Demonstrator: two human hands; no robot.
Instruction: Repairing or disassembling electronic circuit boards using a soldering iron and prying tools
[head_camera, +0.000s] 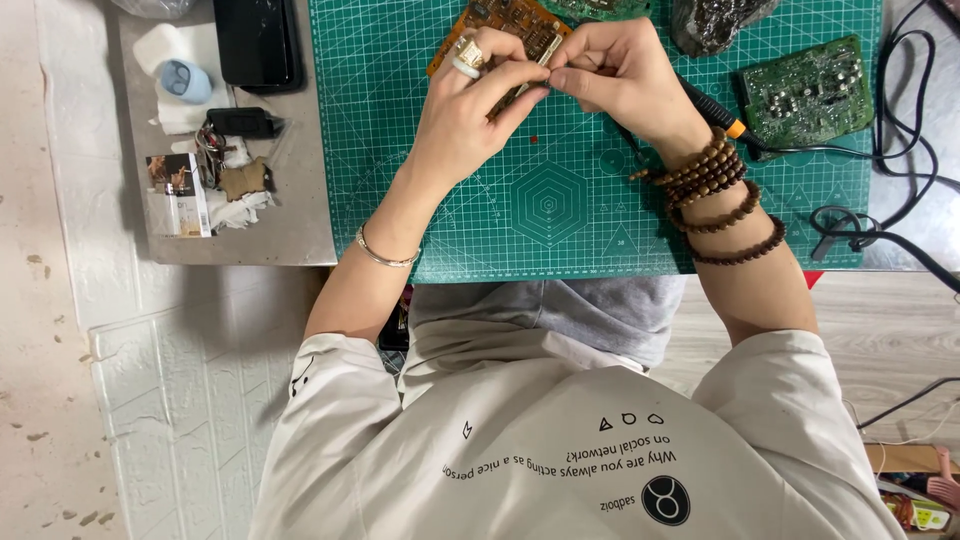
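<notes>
— Two hands meet near the top of the green cutting mat (560, 215). What do they hold?

— The left hand (470, 110) and the right hand (615, 70) both pinch one small, thin, pale part (545, 62) between their fingertips. It sits just over the edge of the brown circuit board (500, 25). I think it may be a tiny metal piece, but it is too small to be sure.

— Where is the brown board?

— It lies tilted on the mat, partly under the left hand.

— Any other boards?

— A green circuit board (808, 92) lies on the right side of the mat, well apart from the hands. A black tool with an orange band (712, 110) pokes out from under the right wrist.

— And boxes or labels?

— A small flat package (178, 195), white with a brown picture on it, lies on the grey tabletop (290, 220) at the left. Near it are a pale blue case (185, 80) on a white pad and a black phone-shaped slab (258, 42).
</notes>
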